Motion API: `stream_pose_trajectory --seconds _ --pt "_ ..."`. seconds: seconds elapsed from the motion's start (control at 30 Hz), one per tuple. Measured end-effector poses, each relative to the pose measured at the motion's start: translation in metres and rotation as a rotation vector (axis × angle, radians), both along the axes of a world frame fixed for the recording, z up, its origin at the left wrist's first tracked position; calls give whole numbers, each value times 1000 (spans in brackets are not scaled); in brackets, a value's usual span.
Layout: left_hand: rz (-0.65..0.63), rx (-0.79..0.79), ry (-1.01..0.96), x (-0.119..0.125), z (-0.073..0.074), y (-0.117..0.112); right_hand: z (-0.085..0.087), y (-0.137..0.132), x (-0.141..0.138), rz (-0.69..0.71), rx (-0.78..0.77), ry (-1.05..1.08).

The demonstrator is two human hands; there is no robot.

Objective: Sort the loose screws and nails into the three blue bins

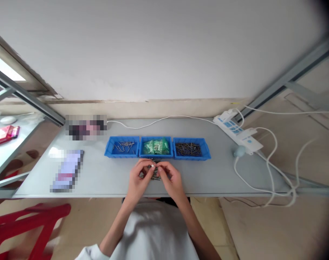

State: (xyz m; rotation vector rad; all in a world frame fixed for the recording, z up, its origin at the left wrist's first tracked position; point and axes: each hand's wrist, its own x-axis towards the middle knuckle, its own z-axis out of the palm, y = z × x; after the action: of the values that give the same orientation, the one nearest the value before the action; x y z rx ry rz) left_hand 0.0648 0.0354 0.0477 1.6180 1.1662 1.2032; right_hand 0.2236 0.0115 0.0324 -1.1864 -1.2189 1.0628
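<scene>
Above the table [99,177], left hand [138,179] pinched a small white piece [152,165] over a pile of metal pins [155,177]; right hand [173,179] fingertips met alongside, hold unclear. Left tray [121,156] held few pins, right tray [193,157] many; judged unfinished.

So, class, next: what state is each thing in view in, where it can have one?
Left hand: pinching a white bit
Right hand: curled in beside it, grip unclear
Left bin: open, few metal pieces inside
Middle bin: open, holding a green bag
Green bag: sealed or not, unclear
Right bin: open, many darker pieces inside
Pile: loose, partly hidden by the hands
Power strip: plugs in, on or off unclear
</scene>
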Motion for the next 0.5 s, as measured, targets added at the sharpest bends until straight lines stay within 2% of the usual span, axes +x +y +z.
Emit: stream_pose_trajectory --seconds 0.2,0.3,0.5 --pt "3 57 168 -7 -12 4 -5 3 0 -85 -21 47" --pt "11 51 173 -7 -11 5 -5 3 1 -80 -33 23" --pt "43 -60 154 -8 -5 6 -4 2 1 -63 -48 -3"
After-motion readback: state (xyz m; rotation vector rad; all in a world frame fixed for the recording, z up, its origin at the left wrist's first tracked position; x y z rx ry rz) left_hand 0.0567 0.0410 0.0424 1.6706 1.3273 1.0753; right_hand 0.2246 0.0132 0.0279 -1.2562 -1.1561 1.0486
